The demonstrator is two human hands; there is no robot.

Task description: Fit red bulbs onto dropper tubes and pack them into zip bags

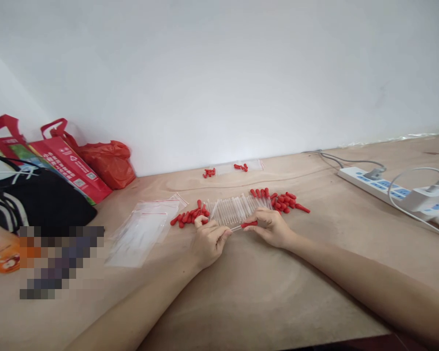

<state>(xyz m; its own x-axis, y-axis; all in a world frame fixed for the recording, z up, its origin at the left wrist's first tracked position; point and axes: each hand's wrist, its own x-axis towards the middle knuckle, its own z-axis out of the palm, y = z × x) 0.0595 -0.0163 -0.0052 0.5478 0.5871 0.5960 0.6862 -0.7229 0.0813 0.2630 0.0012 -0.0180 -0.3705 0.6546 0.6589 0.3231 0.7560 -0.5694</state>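
Red bulbs (pixel 187 215) flanked the tube row (pixel 234 208); clear bags (pixel 142 234) lay left. Left fingers pinched a thin tube (pixel 236 228), right fingers its red bulb (pixel 249 224).

Our bare left hand (pixel 207 243), our bare right hand (pixel 272 228), slender fingers on both, left forearm (pixel 146 304) and right forearm (pixel 351 273) uncovered as far as seen, tapering to narrow wrists, one small dark spot (pixel 184 271) near our left wrist.

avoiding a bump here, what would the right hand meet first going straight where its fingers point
Beyond the red bulb it holds and the clear tube, the right hand would probably meet the left hand, though depth is unclear.
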